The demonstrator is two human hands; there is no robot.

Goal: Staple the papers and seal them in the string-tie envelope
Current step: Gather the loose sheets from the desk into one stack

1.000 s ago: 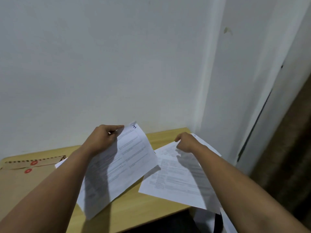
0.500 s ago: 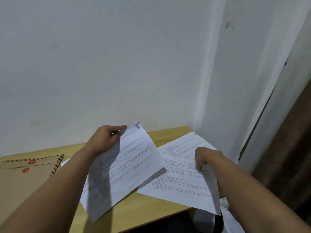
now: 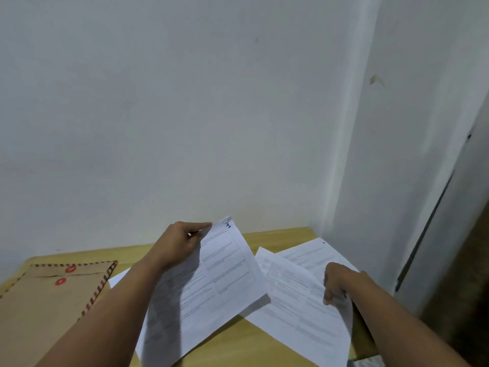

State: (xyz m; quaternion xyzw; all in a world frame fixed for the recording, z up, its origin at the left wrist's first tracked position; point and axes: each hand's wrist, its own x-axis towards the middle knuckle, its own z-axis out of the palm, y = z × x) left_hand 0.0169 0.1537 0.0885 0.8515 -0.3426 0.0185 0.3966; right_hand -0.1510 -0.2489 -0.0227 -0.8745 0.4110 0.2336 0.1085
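Two sheets need joining before we staple. Our left hand (image 3: 180, 245) pinches the numbered sheet (image 3: 211, 287) by its top edge, tilted off the table (image 3: 275, 235). Our right hand (image 3: 337, 283) grips the 2nd sheet (image 3: 291, 308) at its right edge, just right of the 1st, long axes roughly parallel. Envelope (image 3: 39, 308) lies far left, nearer the left hand.

1 view only: head cam, worn by the person, looks fwd and down over both forearms toward a wooden desk (image 3: 264, 235) in a wall (image 3: 185, 115) corner. Desk sits close, low in frame; wall fills approx the upper half.
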